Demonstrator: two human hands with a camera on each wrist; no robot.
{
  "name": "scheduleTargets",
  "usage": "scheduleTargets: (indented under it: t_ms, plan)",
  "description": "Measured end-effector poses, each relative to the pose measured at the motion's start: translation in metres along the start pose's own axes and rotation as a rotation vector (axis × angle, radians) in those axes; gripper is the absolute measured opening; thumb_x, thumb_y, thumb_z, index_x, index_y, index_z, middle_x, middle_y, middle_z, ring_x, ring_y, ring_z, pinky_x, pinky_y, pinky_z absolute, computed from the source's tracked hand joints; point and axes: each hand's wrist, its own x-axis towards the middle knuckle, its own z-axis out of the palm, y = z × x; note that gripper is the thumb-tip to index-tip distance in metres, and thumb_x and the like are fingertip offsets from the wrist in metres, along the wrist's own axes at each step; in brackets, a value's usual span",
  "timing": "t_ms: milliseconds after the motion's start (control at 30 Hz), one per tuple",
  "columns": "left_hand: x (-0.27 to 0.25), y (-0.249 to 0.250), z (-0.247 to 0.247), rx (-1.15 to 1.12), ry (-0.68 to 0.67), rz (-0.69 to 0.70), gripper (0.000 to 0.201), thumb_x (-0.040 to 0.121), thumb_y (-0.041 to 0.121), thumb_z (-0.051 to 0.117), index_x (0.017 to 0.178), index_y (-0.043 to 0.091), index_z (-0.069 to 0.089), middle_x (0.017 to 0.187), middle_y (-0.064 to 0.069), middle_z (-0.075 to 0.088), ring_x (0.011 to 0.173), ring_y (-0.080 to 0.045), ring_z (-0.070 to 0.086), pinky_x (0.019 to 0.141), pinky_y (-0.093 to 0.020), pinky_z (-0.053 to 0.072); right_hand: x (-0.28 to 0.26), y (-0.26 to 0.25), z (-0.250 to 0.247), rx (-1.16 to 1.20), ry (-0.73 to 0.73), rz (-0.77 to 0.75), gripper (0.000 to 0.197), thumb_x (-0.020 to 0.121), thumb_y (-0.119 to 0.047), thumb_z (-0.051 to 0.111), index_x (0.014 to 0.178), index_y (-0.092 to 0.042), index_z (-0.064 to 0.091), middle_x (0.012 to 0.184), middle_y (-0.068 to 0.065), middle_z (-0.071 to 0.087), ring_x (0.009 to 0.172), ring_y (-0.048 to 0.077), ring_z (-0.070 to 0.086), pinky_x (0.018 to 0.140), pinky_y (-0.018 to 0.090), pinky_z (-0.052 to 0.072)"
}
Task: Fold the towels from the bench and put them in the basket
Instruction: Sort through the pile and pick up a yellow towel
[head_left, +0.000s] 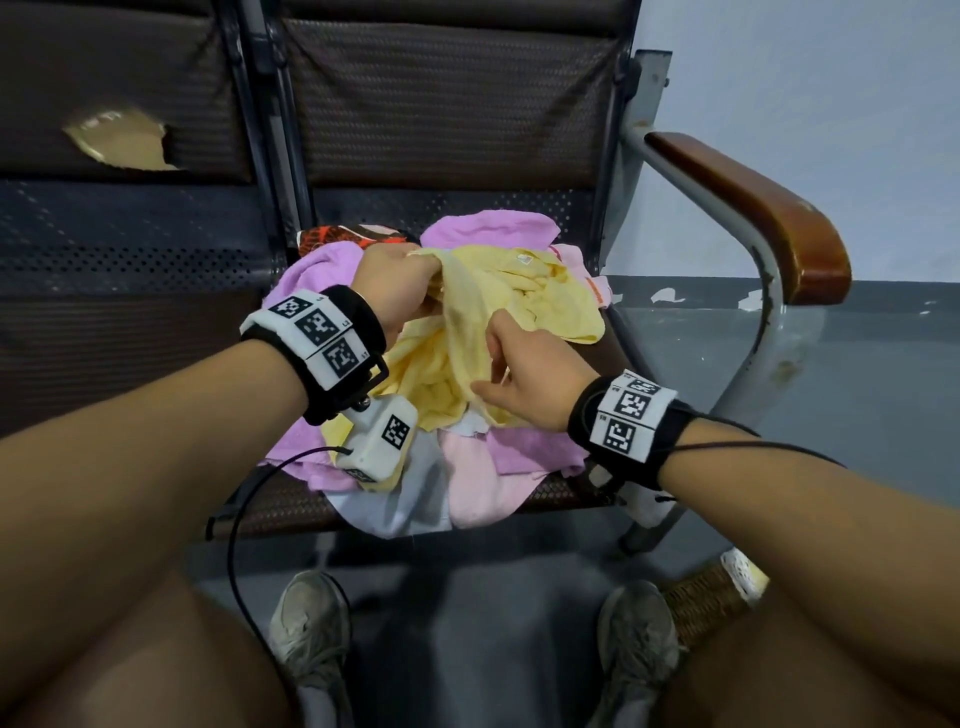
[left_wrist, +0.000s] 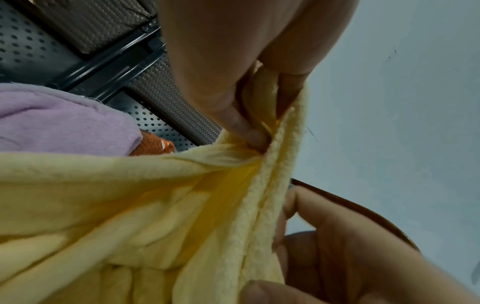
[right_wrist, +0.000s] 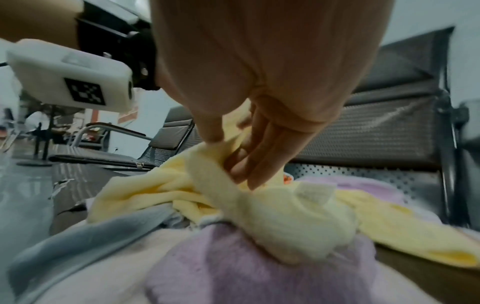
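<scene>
A pile of towels lies on the bench seat (head_left: 275, 506). On top is a crumpled yellow towel (head_left: 550, 306), over purple (head_left: 322, 270), pink (head_left: 483, 478) and white (head_left: 405, 499) ones. My left hand (head_left: 410, 275) pinches a raised edge of the yellow towel (left_wrist: 130, 205) between thumb and fingers (left_wrist: 254, 133). My right hand (head_left: 511, 364) has the same edge lower down, between its thumb and outstretched fingers (right_wrist: 249, 164). The wicker basket (head_left: 701, 603) stands on the floor by my right shoe, mostly hidden by my arm.
A brown wooden armrest (head_left: 769, 218) on a grey metal frame bounds the seat on the right. An orange patterned cloth (head_left: 343, 236) peeks out at the back of the pile. The neighbouring seat (head_left: 104, 338) is to the left. My shoes (head_left: 311, 623) are below the bench front.
</scene>
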Motion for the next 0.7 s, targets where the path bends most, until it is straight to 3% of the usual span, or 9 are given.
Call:
scheduleTargets:
  t_ms: [67,167,233,333,400,467,567,633,700]
  plan:
    - [-0.005,0.003,0.003,-0.035,-0.039,0.020,0.016,0.085,0.002,0.053,0.092,-0.007,0.065,0.080,-0.015,0.070,0.074,-0.024,0.067,0.075,-0.036,0.061,0.002,0.004,0.005,0.035,-0.031,0.067,0.032,0.089,-0.028,0.069,0.102,-0.018,0.041,0.074,-0.001,0.063,0.066,0.019,0.059,0.067,0.040,0.051]
    - [-0.009,0.009,0.001,-0.095,-0.073,0.037,0.013,0.083,-0.007,0.053,0.092,-0.001,0.060,0.074,-0.011,0.063,0.067,-0.020,0.062,0.066,-0.031,0.055,0.005,0.008,0.005,0.065,-0.125,0.122,0.030,0.091,-0.032,0.066,0.104,-0.013,0.046,0.076,-0.002,0.064,0.066,0.018,0.060,0.066,0.035,0.050]
    - [-0.008,0.010,-0.003,-0.149,-0.093,0.024,0.024,0.078,-0.014,0.050,0.097,-0.001,0.056,0.082,-0.017,0.059,0.075,-0.025,0.061,0.066,-0.031,0.053,0.005,0.010,0.001,-0.055,-0.233,0.124,0.027,0.094,-0.034,0.061,0.089,-0.009,0.053,0.074,0.003,0.069,0.067,0.022,0.064,0.066,0.035,0.051]
    - [-0.005,0.009,-0.008,-0.086,-0.094,-0.006,0.019,0.076,-0.012,0.053,0.091,-0.001,0.054,0.093,-0.024,0.058,0.088,-0.034,0.061,0.073,-0.036,0.057,0.002,0.012,0.000,-0.115,-0.274,0.132,0.050,0.103,-0.037,0.044,0.066,-0.006,0.060,0.062,0.004,0.069,0.059,0.019,0.064,0.066,0.031,0.050]
    - [0.001,0.004,-0.012,0.015,-0.048,-0.028,0.015,0.076,0.001,0.058,0.092,0.000,0.058,0.093,-0.023,0.062,0.089,-0.035,0.063,0.084,-0.045,0.059,0.003,0.012,-0.005,-0.107,-0.120,0.162,0.060,0.107,-0.037,0.031,0.059,-0.008,0.054,0.056,0.005,0.061,0.053,0.020,0.058,0.064,0.032,0.046]
    - [0.011,-0.003,-0.019,0.117,0.049,-0.064,0.016,0.073,0.016,0.057,0.085,0.005,0.060,0.090,-0.018,0.065,0.089,-0.033,0.067,0.090,-0.052,0.057,0.007,0.015,-0.015,-0.124,0.113,0.210,0.058,0.108,-0.037,0.026,0.061,-0.011,0.048,0.055,0.003,0.049,0.053,0.022,0.049,0.063,0.032,0.036]
    - [0.028,-0.013,-0.034,0.215,0.181,-0.111,0.015,0.072,0.023,0.054,0.077,0.012,0.064,0.099,-0.019,0.071,0.097,-0.038,0.069,0.089,-0.050,0.057,0.012,0.021,-0.036,-0.131,0.427,0.165,0.039,0.104,-0.032,0.040,0.076,-0.013,0.059,0.063,-0.004,0.050,0.064,0.024,0.051,0.064,0.031,0.030]
    - [0.039,-0.019,-0.040,0.208,0.214,-0.141,0.026,0.077,0.022,0.052,0.092,0.010,0.069,0.104,-0.018,0.071,0.097,-0.037,0.069,0.088,-0.049,0.057,0.009,0.018,-0.044,-0.002,0.516,0.028,0.021,0.101,-0.027,0.049,0.105,-0.017,0.067,0.066,-0.014,0.053,0.062,0.006,0.050,0.064,0.025,0.033]
    - [0.034,-0.013,-0.037,0.204,0.211,-0.164,0.038,0.083,0.021,0.048,0.113,0.007,0.067,0.109,-0.014,0.070,0.101,-0.035,0.068,0.091,-0.048,0.057,0.006,0.010,-0.046,0.074,0.452,-0.145,0.028,0.099,-0.020,0.046,0.124,-0.021,0.057,0.060,-0.014,0.046,0.056,0.002,0.047,0.057,0.020,0.034]
